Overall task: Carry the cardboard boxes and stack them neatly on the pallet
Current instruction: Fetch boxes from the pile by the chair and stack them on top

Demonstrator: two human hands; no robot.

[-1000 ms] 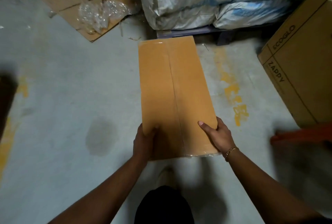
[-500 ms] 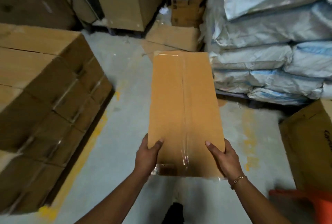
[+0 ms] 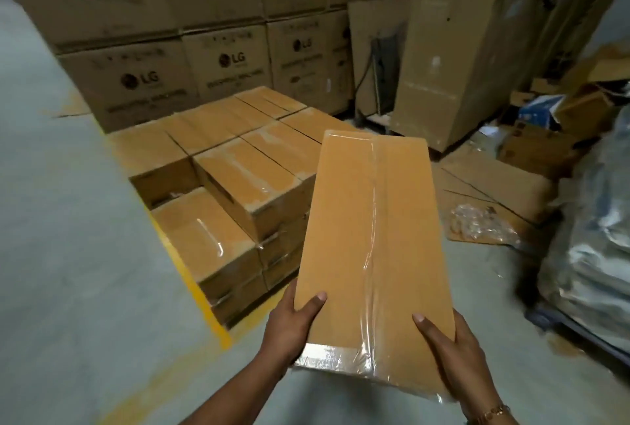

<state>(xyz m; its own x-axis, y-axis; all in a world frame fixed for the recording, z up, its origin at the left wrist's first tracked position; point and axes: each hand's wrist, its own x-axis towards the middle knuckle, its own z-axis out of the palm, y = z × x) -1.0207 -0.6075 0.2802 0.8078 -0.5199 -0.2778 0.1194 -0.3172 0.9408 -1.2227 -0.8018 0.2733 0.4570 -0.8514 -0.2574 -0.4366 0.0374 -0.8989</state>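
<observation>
Cardboard box (image 3: 371,247) is gripped at its near end between left hand (image 3: 289,329) and right hand (image 3: 453,353).

Left hand (image 3: 291,329): grips the box (image 3: 371,237) at its near-left corner, thumb on top.
Right hand (image 3: 455,356): grips the near-right corner, thumb on top; fingers hidden, probably underneath.
</observation>
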